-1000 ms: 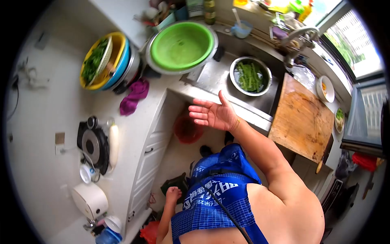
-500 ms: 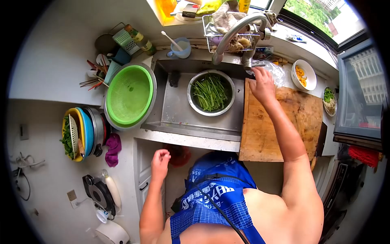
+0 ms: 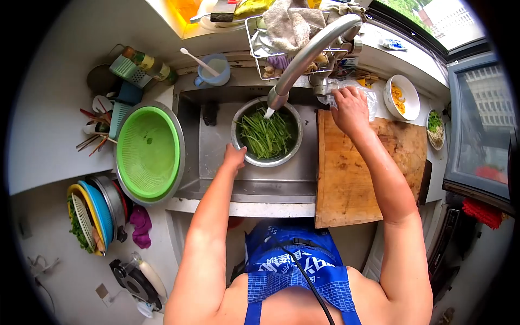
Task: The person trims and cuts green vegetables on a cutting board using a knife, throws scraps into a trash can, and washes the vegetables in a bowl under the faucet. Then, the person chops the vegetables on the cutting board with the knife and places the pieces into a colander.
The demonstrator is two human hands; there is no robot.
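Observation:
A metal bowl (image 3: 297, 142) of cut green vegetable stalks (image 3: 265, 132) stands in the steel sink (image 3: 216, 157). My left hand (image 3: 235, 157) grips the bowl's near left rim, thumb over the edge. Water runs from the curved faucet (image 3: 314, 51) onto the stalks. At the faucet's base, my right hand (image 3: 351, 111) has its fingers closed at the lever, which is mostly hidden beneath them. Right below that forearm lies a wooden cutting board (image 3: 346, 179).
Left of the sink sits a green colander (image 3: 149, 138) in a metal basin. A blue cup (image 3: 215, 70) with a toothbrush is behind the sink. A white bowl (image 3: 410, 103) of orange pieces and a dish of greens (image 3: 435, 128) stand to the right. A wire rack (image 3: 254, 38) holds cloths.
My left hand has come up from beside my body to the bowl's rim. Water now flows from the faucet. My right hand stays at the lever. The whole view has shifted slightly.

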